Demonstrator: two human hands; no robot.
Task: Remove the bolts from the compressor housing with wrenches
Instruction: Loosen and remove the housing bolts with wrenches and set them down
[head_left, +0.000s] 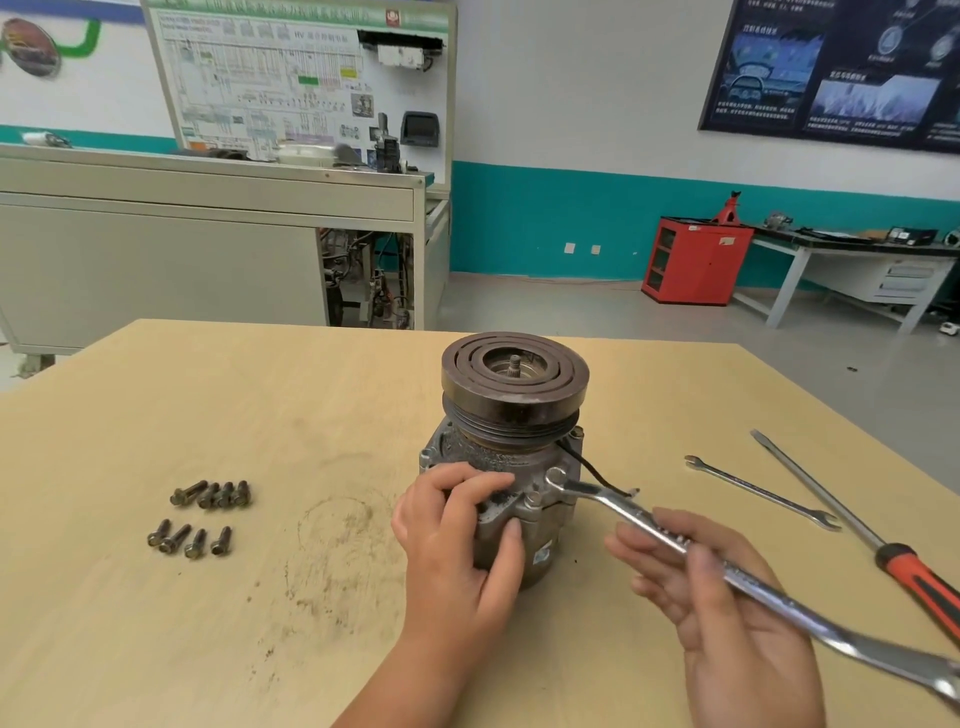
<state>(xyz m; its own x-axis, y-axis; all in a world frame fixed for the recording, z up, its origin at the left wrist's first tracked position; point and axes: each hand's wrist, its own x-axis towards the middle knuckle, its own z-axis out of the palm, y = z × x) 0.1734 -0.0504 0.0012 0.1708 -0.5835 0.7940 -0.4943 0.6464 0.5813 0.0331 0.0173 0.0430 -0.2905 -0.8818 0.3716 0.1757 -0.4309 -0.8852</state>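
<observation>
A grey compressor (540, 499) stands upright on the wooden table (260, 395), its dark pulley (514, 382) on top. My left hand (462, 540) grips the housing from the left, fingers curled over its upper edge. My right hand (711, 587) holds the shaft of a long silver wrench (769, 590) between thumb and fingers. The wrench's ring end (557, 480) sits on a bolt at the housing's right flange. Another bolt head (533, 500) shows beside it on the flange.
Several removed bolts (208, 514) lie in two rows at the table's left. A small open-end wrench (763, 491) and a red-handled screwdriver (857, 525) lie at the right. Workshop benches and a red cabinet (696, 260) stand behind.
</observation>
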